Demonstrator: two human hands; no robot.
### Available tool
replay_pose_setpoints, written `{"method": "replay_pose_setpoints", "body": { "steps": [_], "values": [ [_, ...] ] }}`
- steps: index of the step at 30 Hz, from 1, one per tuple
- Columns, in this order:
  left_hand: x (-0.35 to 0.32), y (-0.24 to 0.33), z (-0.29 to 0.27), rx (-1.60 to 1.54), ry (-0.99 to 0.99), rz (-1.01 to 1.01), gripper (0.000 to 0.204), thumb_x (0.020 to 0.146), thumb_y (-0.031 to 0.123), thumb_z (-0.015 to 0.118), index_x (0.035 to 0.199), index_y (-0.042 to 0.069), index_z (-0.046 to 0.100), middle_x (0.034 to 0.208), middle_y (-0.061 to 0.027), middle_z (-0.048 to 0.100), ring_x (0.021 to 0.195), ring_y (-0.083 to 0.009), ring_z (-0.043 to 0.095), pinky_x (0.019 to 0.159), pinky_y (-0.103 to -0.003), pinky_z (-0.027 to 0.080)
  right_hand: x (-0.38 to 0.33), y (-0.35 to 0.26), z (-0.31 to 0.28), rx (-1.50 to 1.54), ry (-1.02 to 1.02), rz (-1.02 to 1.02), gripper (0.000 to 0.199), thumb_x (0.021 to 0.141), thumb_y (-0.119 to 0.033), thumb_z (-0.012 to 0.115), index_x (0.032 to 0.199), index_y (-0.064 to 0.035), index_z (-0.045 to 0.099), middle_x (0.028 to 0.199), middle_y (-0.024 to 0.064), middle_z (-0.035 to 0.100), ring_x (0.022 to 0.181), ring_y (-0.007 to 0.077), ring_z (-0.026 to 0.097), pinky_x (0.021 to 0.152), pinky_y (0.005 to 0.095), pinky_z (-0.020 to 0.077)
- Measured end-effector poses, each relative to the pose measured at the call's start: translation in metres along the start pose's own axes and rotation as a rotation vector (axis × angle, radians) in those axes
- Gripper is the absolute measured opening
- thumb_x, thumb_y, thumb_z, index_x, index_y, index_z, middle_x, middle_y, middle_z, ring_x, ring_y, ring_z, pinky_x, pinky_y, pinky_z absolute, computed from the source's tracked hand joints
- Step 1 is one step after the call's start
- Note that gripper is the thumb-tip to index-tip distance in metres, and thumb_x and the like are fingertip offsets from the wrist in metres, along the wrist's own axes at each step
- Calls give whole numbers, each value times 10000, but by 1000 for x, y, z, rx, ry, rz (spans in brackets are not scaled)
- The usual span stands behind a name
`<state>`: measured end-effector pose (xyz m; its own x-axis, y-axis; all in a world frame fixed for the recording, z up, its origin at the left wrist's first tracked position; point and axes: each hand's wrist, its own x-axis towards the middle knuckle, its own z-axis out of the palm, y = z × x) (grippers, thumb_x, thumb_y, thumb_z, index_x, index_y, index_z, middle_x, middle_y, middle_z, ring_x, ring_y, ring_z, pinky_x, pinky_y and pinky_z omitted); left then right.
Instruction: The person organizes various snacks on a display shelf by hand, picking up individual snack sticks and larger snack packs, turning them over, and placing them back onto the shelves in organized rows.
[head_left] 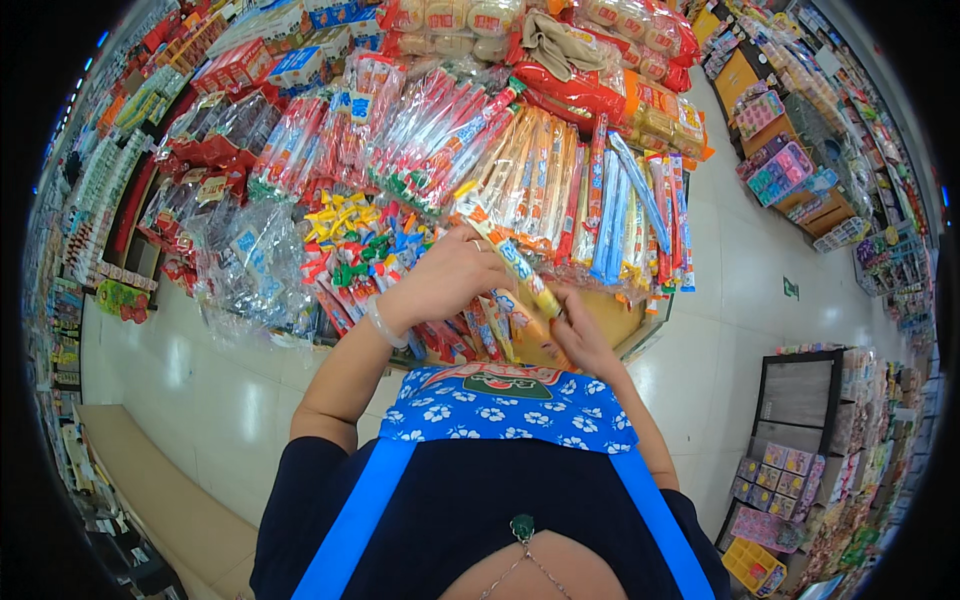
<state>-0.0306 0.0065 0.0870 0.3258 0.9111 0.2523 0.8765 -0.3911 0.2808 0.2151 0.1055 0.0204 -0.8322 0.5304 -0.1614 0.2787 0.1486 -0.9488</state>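
Display table (640,335): largest item in view, heaped with packaged goods; only a bare tan strip shows at its near right edge. It stands on a pale tiled floor (740,260), with crowded shop shelves (800,170) to the right.

Stock on the table: long cellophane packs of chopsticks (540,180) fanned across the middle, red-and-green ended ones to their left, blue and white ones (615,215) to the right. Clear crinkled plastic bags (250,260) slump at the near left corner. A pile of small yellow, red and green plastic pieces (345,240) lies between the bags and the chopstick packs.

Person: dark top, blue floral apron bib (500,405) with blue straps, pale bracelet (385,325) on the left wrist.

Long narrow pack (520,268), yellow and orange wrapper: held over the near edge of the table, tilted, upper end pointing away to the left, lower end toward the right hand.

Left hand (445,275): fingers curled around the pack's upper part, closed on it; a ring shows on one finger.

Right hand (580,335): fingertips pinching the pack's lower end, thumb side up.
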Motion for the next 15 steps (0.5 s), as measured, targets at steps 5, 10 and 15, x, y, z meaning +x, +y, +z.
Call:
{"method": "replay_pose_setpoints", "body": {
  "steps": [5, 10, 15],
  "values": [
    [4, -1, -18, 46, 108, -1, 207, 768, 78, 581, 907, 159, 712, 880, 5, 672, 984, -175, 601, 1021, -433, 358, -8, 8, 28, 607, -26, 67, 403, 959, -123, 536, 1312, -7, 380, 1106, 87, 543, 997, 111, 554, 850, 267, 482],
    [15, 18, -12, 122, 461, -228, 361, 700, 84, 706, 1053, 163, 697, 1112, -63, 615, 1089, -239, 547, 1083, -452, 316, -3, 6, 20, 664, -149, -57, 495, 925, -118, 636, 1323, -19, 359, 1055, 93, 573, 792, 125, 595, 671, 278, 513],
    [1, -2, 83, -1532, 942, -463, 585, 917, 149, 664, 1389, 0, 351, 1338, -154, 505, 1274, -308, 470, 1117, -449, 340, 15, -38, 25, 814, -148, 65, 522, 916, -138, 661, 1327, -47, 352, 946, 79, 583, 702, 151, 594, 600, 301, 495]
  ]
}}
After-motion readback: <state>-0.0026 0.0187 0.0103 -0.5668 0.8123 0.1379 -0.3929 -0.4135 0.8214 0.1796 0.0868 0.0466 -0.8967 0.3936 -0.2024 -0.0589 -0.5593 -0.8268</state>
